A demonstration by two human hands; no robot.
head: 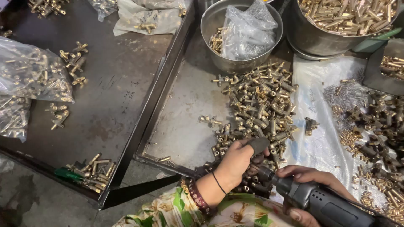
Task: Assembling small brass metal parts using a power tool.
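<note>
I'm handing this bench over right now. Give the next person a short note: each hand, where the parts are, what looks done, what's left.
Left hand, with a dark rubber cap on one finger, pinches a small brass fitting against the tool tip.
Right hand grips the dark grey power driver.
Heap of loose brass fittings lies in the metal tray, just ahead of the hands.
Steel bowl with clear plastic bags stands behind the heap.
Done: cannot tell which pieces are finished.
Left: the heap remains large.

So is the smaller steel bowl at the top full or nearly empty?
Nearly empty. The bowl holds only a crumpled clear bag and a small cluster of brass fittings against its left wall; what lies under the bag cannot be seen.
</note>
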